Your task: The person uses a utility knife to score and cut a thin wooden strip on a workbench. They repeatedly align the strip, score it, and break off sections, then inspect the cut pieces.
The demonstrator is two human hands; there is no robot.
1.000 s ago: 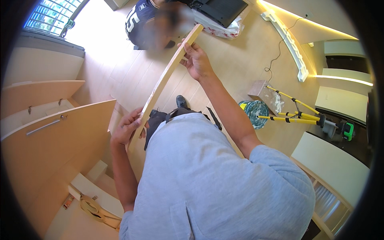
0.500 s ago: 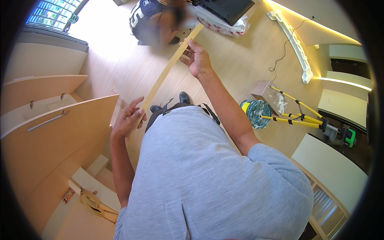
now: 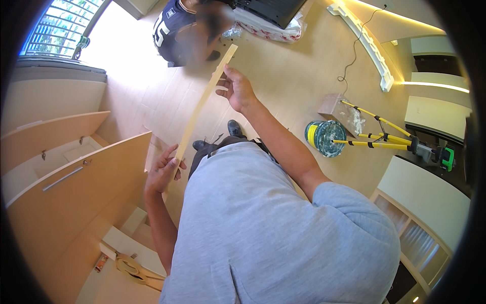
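- Batten [image 3: 198, 112], pale wood, long and narrow: held slantwise above the floor [image 3: 283, 76], between both hands.
- Left hand [image 3: 163, 168]: pinching the batten toward its lower end between thumb and fingers, other fingers partly spread.
- Right hand [image 3: 236, 90]: thumb and fingers pinching the batten just short of its far end.
- Cabinet door [image 3: 86, 187], wood-toned, with bar handle [image 3: 63, 179]: to the left of the left hand.
- Bucket [image 3: 312, 134], dark teal, whitish smears, yellow label: on the floor, right side.
- Tripod [image 3: 372, 145], yellow-legged, with green-and-black device [image 3: 447, 158]: near the bucket.
- Co-worker [image 3: 174, 35], dark jersey: low down, beyond the batten's far end.
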